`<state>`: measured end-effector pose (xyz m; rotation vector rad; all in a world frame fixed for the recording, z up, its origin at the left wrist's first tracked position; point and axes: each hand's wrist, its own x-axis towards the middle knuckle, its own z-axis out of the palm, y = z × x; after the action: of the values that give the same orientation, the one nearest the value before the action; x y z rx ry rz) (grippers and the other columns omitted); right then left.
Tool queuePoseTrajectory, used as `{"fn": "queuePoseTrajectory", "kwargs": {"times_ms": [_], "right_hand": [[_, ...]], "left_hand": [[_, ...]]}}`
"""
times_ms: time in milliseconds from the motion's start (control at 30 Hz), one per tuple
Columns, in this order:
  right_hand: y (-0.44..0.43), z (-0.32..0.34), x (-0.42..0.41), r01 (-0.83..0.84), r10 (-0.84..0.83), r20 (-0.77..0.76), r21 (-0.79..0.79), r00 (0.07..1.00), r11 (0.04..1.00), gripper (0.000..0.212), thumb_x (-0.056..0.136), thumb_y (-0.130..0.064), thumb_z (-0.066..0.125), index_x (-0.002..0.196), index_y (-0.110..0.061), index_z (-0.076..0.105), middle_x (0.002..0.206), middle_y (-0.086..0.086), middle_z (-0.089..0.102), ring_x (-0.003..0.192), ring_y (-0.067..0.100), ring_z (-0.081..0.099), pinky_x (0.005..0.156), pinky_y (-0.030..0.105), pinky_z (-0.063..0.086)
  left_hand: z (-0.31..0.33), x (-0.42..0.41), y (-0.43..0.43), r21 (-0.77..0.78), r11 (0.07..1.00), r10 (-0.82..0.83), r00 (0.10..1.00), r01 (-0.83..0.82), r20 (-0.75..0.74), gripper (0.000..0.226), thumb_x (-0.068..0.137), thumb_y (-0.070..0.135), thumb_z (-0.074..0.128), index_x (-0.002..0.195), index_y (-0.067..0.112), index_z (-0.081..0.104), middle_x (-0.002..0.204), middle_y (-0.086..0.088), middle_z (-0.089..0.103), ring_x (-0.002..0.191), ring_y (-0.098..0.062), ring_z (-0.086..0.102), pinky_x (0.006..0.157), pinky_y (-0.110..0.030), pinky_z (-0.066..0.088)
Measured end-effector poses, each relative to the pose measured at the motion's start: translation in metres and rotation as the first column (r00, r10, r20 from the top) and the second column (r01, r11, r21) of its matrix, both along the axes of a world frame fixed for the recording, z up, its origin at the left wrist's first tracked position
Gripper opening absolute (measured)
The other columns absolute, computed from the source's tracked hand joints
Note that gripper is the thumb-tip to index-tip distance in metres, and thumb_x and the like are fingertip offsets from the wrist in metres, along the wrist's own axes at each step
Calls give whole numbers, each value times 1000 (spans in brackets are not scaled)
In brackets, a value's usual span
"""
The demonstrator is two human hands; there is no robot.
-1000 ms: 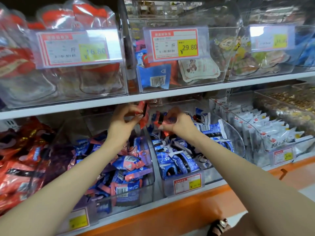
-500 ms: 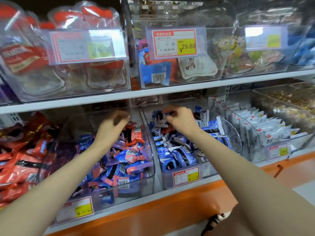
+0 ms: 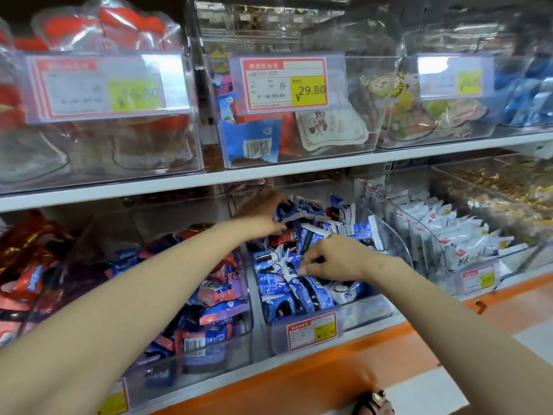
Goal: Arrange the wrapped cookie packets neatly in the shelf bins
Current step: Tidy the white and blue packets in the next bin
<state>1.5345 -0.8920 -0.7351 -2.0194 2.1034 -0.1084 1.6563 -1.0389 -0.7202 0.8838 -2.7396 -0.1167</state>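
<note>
— Store shelving (image 3: 269,172), two tiers of clear bins; which bin (image 3: 365,313) holds the packets (image 3: 299,292)?
— Middle one, lower tier; loosely heaped behind a red price tag (image 3: 311,329).
— Lie?
— Mixed; front ones run long axis back-to-front, slanting right; rear ones crosswise, some tilted up.
— Look?
— Blue-and-white wrappers; dark round cookie print; crimped ends.
— Hands?
— Left hand (image 3: 263,218), blurred, curls fingers and thumb round one at the heap's back; right hand (image 3: 338,259) pinches one mid-heap.
— Neighbours?
— Blue-and-pink packs (image 3: 215,298) in the bin to the left; white packs (image 3: 460,235) in rows to the right.
</note>
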Motion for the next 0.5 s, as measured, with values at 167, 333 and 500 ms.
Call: {"fn": "queuePoseTrajectory", "kwargs": {"times_ms": [167,333,500], "right_hand": [[11,3,-10,29,-27,14,-197,1000,980,26,92,-40,56,109,-25,69,112,-6,67,95,11,59,80,23,41],[11,3,-21,98,-85,56,-289,995,952,21,94,-30,55,106,-22,69,109,-2,68,99,18,59,85,29,44],[11,8,-25,166,-138,104,-354,985,920,21,94,-26,54,107,-19,69,108,-1,69,94,15,62,76,22,42]], "left_hand": [[-11,-32,-24,169,985,-24,949,-31,315,102,74,32,76,149,31,7,157,-3,-3,144,-28,7,112,-47,23],[-18,-37,-37,-70,997,6,951,17,310,85,81,28,69,147,31,15,155,-10,13,132,-32,36,96,-41,44],[-8,-21,-35,2,1000,-25,995,25,101,49,84,16,65,129,19,47,141,-9,35,118,-27,46,81,-30,44]]}}
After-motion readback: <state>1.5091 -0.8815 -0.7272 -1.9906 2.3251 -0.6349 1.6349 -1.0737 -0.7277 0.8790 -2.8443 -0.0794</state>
